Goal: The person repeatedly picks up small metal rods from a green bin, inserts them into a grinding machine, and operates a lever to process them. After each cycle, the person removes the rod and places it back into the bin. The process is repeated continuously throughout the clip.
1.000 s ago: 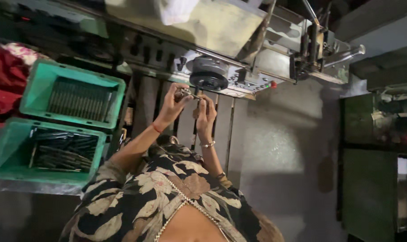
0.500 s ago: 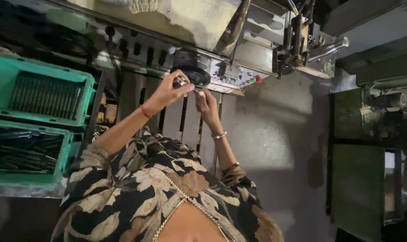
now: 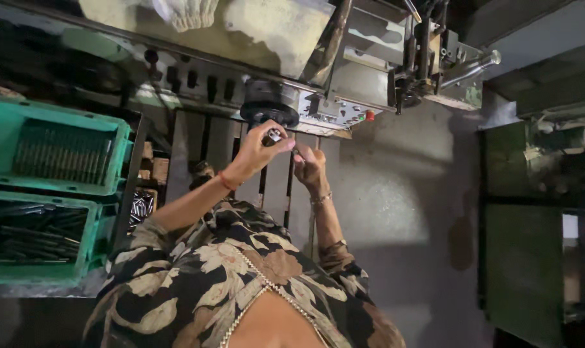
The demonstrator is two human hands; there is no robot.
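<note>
My left hand (image 3: 253,153) is raised in front of me and pinches a small shiny metal cylinder (image 3: 274,135) between thumb and fingertips. My right hand (image 3: 310,169) sits just to its right and slightly lower, fingers curled toward the piece. I cannot tell whether it holds anything. Both hands hover just below the black round wheel (image 3: 269,109) of a grey machine (image 3: 344,96). My patterned sleeves and a thin wrist bangle show below.
Two green plastic crates, the upper crate (image 3: 121,151) and the lower crate (image 3: 92,232), with several dark metal rods stand at the left. A red button (image 3: 370,116) sits on the machine's panel. Grey floor (image 3: 395,212) lies to the right, and a dark green cabinet (image 3: 524,258) beyond it.
My hands have drawn slightly apart. The left hand now holds the metal piece up clear of the right hand. The view has shifted, so the crates and machine sit further left.
</note>
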